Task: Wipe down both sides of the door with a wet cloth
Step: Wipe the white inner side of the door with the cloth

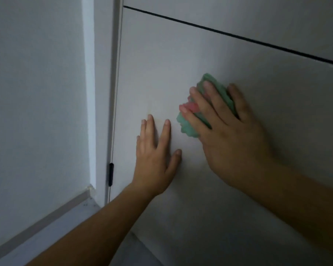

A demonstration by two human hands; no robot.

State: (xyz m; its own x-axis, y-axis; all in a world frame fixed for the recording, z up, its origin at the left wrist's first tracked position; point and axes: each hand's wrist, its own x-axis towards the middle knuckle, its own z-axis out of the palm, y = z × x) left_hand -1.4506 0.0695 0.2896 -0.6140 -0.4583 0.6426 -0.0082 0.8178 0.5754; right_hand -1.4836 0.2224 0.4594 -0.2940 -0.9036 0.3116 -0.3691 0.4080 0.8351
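The right hand presses a green-and-pink cloth against the white door, fingers spread nearly straight over it. Just left, the left hand rests flat on the door, fingers straight.

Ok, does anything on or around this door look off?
Only small things: a faint yellowish smudge on the door just above the left hand, left of the cloth, and dark specks in the lower corner beside the frame.
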